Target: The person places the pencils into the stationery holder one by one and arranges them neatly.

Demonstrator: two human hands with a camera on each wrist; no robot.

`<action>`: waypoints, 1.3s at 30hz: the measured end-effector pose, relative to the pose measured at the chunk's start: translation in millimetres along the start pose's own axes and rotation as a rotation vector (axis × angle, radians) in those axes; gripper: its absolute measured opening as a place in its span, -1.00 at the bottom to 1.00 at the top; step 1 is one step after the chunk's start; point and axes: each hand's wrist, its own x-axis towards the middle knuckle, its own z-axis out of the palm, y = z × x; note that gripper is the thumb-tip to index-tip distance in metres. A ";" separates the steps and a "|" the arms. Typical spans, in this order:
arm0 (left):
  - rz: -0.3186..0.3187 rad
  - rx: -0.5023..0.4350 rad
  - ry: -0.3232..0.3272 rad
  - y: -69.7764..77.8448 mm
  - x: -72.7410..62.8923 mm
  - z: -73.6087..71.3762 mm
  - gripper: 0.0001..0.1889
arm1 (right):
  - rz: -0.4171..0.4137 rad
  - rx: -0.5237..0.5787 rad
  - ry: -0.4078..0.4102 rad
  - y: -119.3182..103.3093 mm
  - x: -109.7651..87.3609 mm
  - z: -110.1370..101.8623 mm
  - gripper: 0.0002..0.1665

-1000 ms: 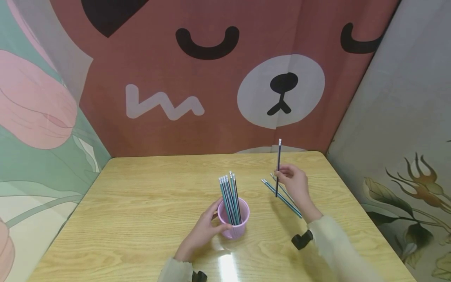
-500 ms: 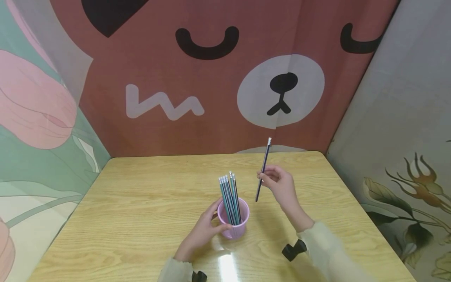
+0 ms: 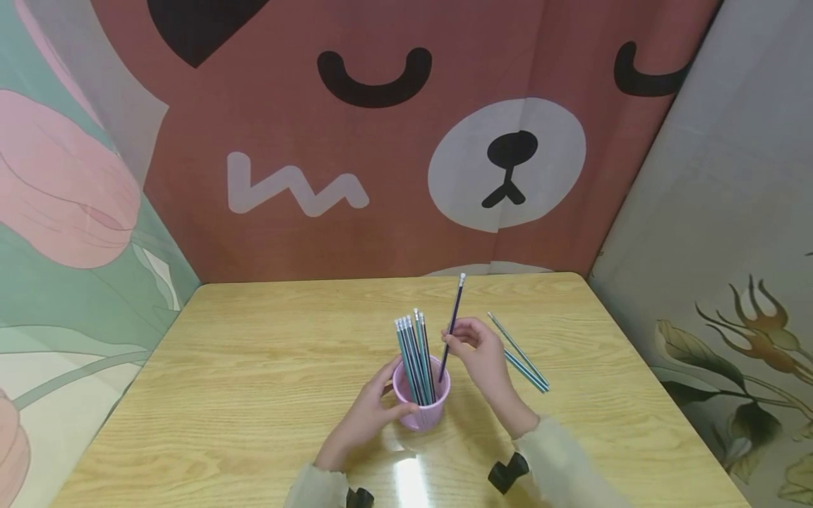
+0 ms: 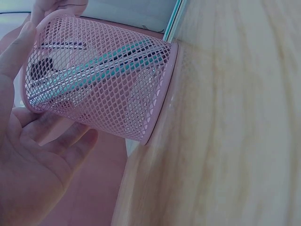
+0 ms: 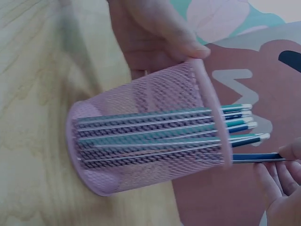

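A pink mesh pencil cup [image 3: 422, 421] stands on the table in the head view, with several teal and dark striped pencils [image 3: 409, 356] leaning in it, white-ended tips up. My left hand [image 3: 368, 416] grips the cup's left side near the rim, thumb in front; the left wrist view shows its fingers around the mesh [image 4: 99, 80]. Between thumb and fingers my right hand [image 3: 483, 356] pinches a dark pencil [image 3: 456, 303], slightly tilted. That pencil's lower end is inside the cup's mouth, at the right of the others, as the right wrist view also shows.
Several teal striped pencils [image 3: 526, 370] lie on the wooden table [image 3: 254, 395] to the right of the right hand, partly hidden by it. A bear-print cloth [image 3: 286, 240] hangs behind the table's far edge, and a flowered cloth [image 3: 730, 282] borders the right side.
My right hand has carried the dark pencil leftward from above the loose pencils, then lowered its end into the cup's mouth. The left hand and cup have stayed in place.
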 end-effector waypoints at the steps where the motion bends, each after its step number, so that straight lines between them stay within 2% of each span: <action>1: 0.002 0.000 0.000 -0.1 0.2 0.1 -0.10 | -0.006 -0.011 0.002 2.0 -0.7 1.0 -0.74; 7: 0.006 0.006 0.001 -0.6 0.6 0.5 -0.10 | -0.025 -0.079 0.010 6.4 -6.2 5.0 -0.68; 14: 0.015 0.003 0.002 -1.0 0.3 0.5 -0.10 | -0.053 -0.090 0.004 -15.8 -17.2 6.7 -0.69; 17: 0.019 0.001 0.001 -1.6 0.2 0.6 -0.11 | -0.056 -0.086 -0.002 -15.8 -18.1 6.8 -0.70; 24: 0.027 0.007 0.000 -2.3 0.9 0.4 -0.11 | -0.070 -0.028 0.008 14.8 -10.1 8.4 -0.68; 29: 0.025 0.006 0.002 -1.8 0.6 0.5 -0.11 | -0.083 -0.018 0.010 15.2 -11.3 8.2 -0.69; 39: 0.019 -0.003 0.004 -1.4 0.8 0.7 -0.12 | -0.039 -0.019 0.016 17.2 -11.7 8.9 -0.65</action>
